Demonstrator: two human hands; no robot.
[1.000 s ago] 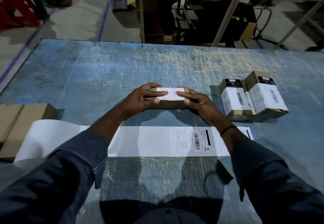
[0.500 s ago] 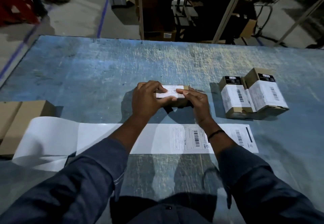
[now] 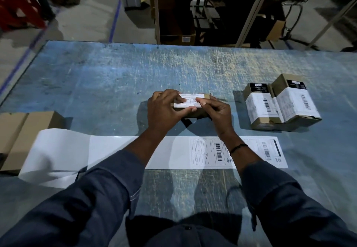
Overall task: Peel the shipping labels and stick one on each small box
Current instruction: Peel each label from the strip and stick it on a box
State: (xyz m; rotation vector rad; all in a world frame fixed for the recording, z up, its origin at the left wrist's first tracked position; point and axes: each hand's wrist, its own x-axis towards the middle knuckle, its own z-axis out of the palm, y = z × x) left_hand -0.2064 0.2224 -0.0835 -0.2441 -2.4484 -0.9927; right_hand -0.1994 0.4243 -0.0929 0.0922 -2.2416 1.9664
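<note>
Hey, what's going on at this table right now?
A person is labelling small cardboard boxes. The left hand and right hand hold one small box at the middle of the table and press a white label onto its top. Two labelled boxes sit side by side to its right. A backing strip lies nearer the person, with two unpeeled labels at its right end. Plain boxes wait at the left edge.

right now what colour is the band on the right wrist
Black; the wristband shows best in the head view.

My arms reach from the lower corners, meeting mid-frame. My left hand (image 3: 166,109) curls over the small box (image 3: 201,113), thumb along its near side; my right hand (image 3: 217,112) grips its right end, forefinger on top.
</note>
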